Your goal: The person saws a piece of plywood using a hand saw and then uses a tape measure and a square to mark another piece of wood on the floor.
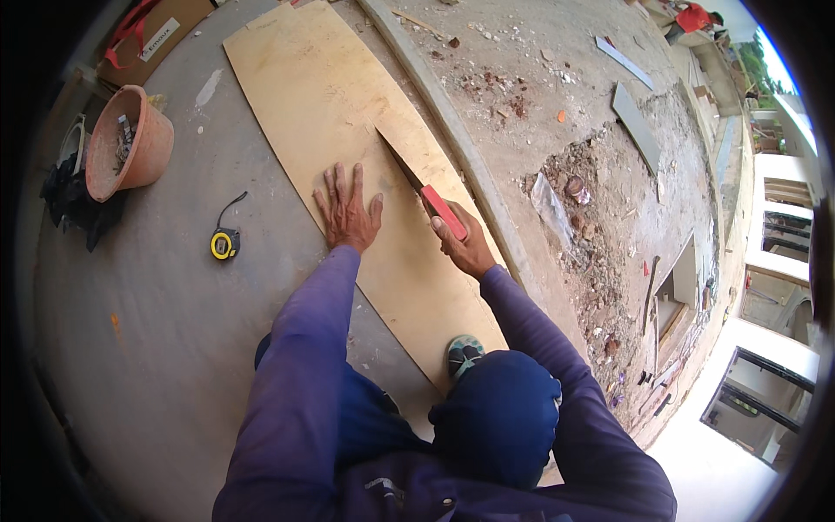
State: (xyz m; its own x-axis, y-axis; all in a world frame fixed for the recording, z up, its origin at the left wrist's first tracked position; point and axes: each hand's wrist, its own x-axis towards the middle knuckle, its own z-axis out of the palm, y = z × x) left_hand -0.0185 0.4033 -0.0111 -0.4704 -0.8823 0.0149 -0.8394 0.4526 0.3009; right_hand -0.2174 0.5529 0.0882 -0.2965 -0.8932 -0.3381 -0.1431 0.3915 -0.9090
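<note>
Head view: plywood sheet (pixel 322 96) lies flat on the concrete floor (pixel 156 331), running far-left to near-right. Your left hand (pixel 348 211) is spread open, palm pressed on the sheet. Your right hand (pixel 463 244) is closed around the red handle of a handsaw (pixel 420 184), blade on the sheet. Tape measure (pixel 223 244) lies left of the sheet.

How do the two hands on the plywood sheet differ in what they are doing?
The left hand lies flat and open, fingers spread, pressing on the plywood sheet; the right hand is closed in a grip around the red handle of a handsaw. The left hand holds nothing; the right hand holds the saw, whose blade angles across the sheet. Both come from purple sleeves and sit over the same sheet, side by side.
</note>
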